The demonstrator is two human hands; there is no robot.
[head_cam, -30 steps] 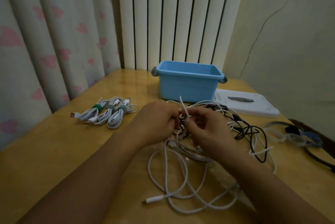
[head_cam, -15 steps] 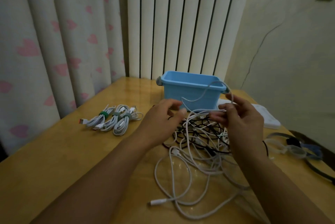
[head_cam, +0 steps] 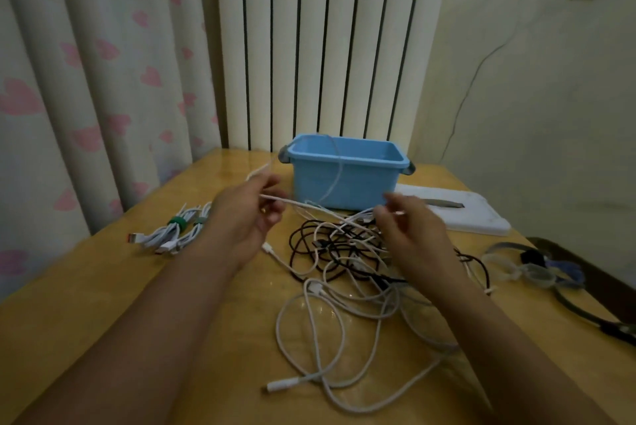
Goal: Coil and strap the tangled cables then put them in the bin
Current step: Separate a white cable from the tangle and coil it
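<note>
Fingers of both hands (head_cam: 241, 214) (head_cam: 409, 228) apparently pinching one white cable (head_cam: 309, 206) (blurred) above tangle (head_cam: 347, 252), blue bin (head_cam: 344, 180) behind.

One bin (head_cam: 346, 180), two strapped coils (head_cam: 173, 233), one tangled pile (head_cam: 347, 273), two hands (head_cam: 246, 218).

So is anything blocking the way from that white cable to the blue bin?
Nothing solid does. The white cable, held in the left hand and right hand, still runs into the tangled pile before the open bin.

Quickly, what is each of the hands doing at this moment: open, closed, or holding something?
Left hand: closed, pinching the white cable.
Right hand: fingers curled at the same cable; blurred, so the grip cannot be told.
</note>
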